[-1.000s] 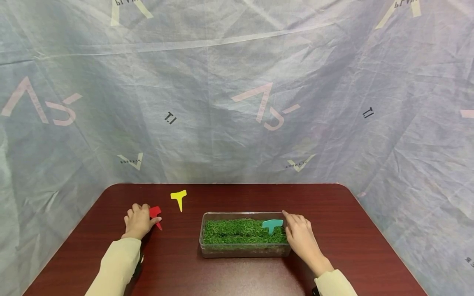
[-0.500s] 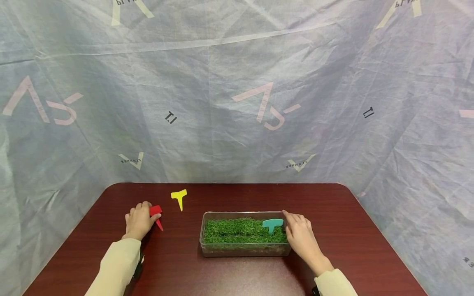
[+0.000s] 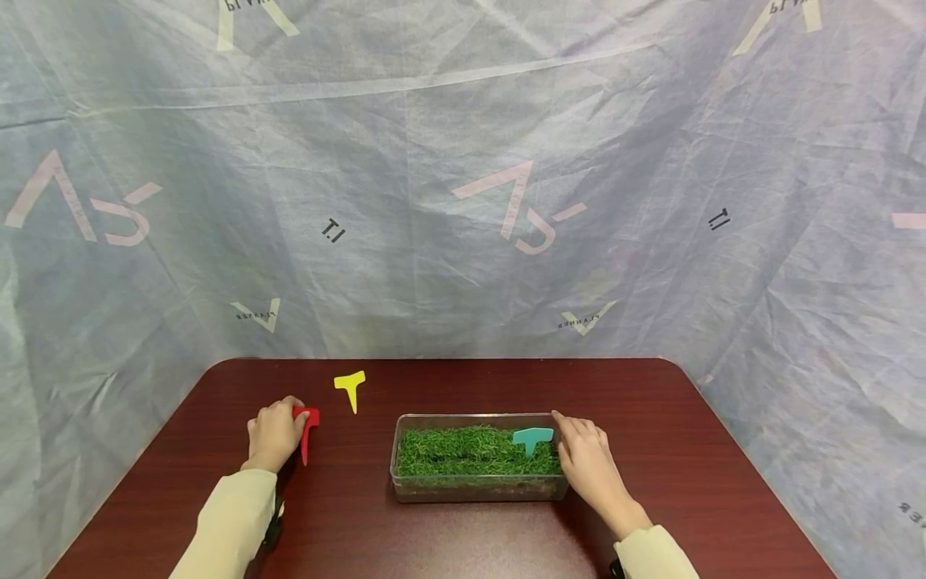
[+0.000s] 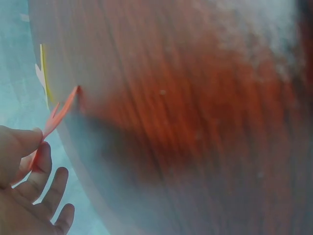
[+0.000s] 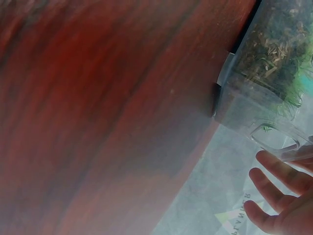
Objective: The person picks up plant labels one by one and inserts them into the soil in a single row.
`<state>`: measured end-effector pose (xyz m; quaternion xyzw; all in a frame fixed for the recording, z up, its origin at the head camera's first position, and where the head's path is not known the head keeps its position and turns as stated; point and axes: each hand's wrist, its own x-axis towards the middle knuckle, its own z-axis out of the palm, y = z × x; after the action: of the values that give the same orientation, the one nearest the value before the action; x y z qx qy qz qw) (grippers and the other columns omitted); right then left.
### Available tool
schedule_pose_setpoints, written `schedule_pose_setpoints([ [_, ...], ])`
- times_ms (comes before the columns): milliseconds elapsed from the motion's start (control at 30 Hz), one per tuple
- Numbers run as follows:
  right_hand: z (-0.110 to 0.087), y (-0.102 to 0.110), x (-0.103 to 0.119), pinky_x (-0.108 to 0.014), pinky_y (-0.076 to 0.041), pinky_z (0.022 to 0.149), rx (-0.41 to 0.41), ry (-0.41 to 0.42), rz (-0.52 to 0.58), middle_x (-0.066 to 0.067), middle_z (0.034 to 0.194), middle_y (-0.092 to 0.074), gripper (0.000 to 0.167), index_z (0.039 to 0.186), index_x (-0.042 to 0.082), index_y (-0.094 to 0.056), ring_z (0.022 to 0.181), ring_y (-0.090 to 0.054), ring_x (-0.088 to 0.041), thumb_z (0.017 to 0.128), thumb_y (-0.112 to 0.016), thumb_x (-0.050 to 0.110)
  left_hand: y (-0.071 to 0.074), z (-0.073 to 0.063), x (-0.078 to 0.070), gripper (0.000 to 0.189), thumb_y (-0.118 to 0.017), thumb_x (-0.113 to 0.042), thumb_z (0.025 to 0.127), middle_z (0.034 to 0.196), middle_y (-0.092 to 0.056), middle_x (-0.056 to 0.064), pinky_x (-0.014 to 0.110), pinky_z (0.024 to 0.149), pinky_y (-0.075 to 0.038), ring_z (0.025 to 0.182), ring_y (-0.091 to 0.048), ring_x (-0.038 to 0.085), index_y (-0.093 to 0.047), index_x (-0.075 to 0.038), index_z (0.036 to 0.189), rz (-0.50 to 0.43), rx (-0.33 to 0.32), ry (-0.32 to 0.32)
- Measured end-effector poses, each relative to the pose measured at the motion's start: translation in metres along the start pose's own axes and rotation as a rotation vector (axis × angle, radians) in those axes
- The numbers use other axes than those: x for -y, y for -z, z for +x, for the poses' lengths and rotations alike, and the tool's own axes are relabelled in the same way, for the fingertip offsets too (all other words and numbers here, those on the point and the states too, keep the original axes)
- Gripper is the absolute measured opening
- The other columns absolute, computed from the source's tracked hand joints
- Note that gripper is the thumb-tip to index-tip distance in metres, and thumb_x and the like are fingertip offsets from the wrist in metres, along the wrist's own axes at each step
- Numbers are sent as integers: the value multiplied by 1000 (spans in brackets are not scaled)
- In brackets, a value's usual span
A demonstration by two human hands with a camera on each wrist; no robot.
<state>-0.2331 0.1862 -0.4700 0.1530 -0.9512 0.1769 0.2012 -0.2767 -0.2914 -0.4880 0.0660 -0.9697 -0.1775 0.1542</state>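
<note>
Between its thumb and index finger, my left hand (image 3: 276, 434) pinches the head of a red T-shaped plant label (image 3: 305, 434). The label's spike points toward me, close over the table; in the left wrist view the other fingers (image 4: 55, 188) are spread loosely. My right hand (image 3: 589, 466) rests at the right end of a clear plastic planter box (image 3: 481, 490), index finger over the rim's far corner. In the right wrist view its fingers (image 5: 281, 171) lie beside the box's end handle. Green grass (image 3: 456, 450) fills the box, and a teal plant label (image 3: 533, 439) stands in it near the right end.
Beyond the left hand, a yellow plant label (image 3: 350, 389) lies on the dark red wooden table (image 3: 477, 539). A grey printed cloth (image 3: 405, 201) hangs behind the table and along its sides.
My left hand has shifted slightly right and closed its pinch on the red label. The label has turned, its spike swinging toward me. The right hand and the box have stayed put.
</note>
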Motion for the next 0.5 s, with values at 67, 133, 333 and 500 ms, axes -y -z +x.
schedule_pose_setpoints([
  [67, 0, 0, 0, -55, -36, 92, -1, 0, 0, -16, 114, -61, 43, 128, 3, -51, 108, -52, -33, 85, -57, 5, 1, 0, -1, 21, -58, -18, 88, 92, -63, 21, 54, 70, -37, 83, -56, 43, -61, -2, 102, 1, -8, -11],
  [133, 0, 0, 0, -55, -36, 93, 0, 0, 0, -15, 115, -60, 43, 128, 3, -51, 108, -52, -33, 85, -57, 5, 2, 0, -2, 20, -57, -18, 89, 91, -64, 20, 55, 71, -37, 82, -56, 42, -61, -2, 101, 4, -14, -23],
  [333, 0, -1, 0, -55, -35, 93, 0, -1, 6, -15, 116, -60, 43, 128, 3, -51, 108, -51, -33, 85, -57, 5, 9, -1, -11, 16, -57, -15, 88, 88, -65, 20, 57, 73, -37, 81, -56, 41, -62, -2, 97, 11, -52, -78],
  [500, 0, -1, -1, -55, -35, 93, 3, -3, 6, -16, 116, -60, 44, 129, 3, -50, 109, -51, -33, 86, -57, 5, 14, -2, -19, 13, -60, -13, 86, 86, -66, 19, 55, 67, -40, 76, -56, 40, -62, -3, 94, 6, -104, -143],
])
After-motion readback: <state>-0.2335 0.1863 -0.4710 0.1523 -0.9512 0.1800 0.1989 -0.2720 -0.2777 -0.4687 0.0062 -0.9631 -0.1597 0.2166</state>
